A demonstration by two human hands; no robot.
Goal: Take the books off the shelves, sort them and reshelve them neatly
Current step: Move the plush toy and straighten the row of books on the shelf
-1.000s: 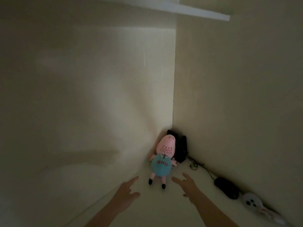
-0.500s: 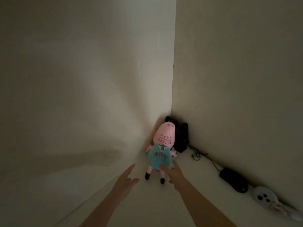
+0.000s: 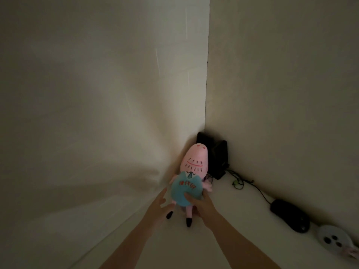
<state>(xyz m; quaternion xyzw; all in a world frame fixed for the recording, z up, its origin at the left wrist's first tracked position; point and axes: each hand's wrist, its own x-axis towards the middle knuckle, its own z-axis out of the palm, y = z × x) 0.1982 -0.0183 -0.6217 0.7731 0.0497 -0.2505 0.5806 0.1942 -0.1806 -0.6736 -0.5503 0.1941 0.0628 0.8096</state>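
your left hand point(image 3: 160, 207) was spread open just beside the plush toy point(image 3: 194, 164), holding nothing. your right hand point(image 3: 205, 209) gripped the toy's blue body in the corner. a black mouse point(image 3: 289, 215) lay further right. no books were in view, so sorting and reshelving appeared still outstanding.

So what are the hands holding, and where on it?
The right hand grips the pig plush toy by the bottom of its blue body. The left hand beside it holds nothing.
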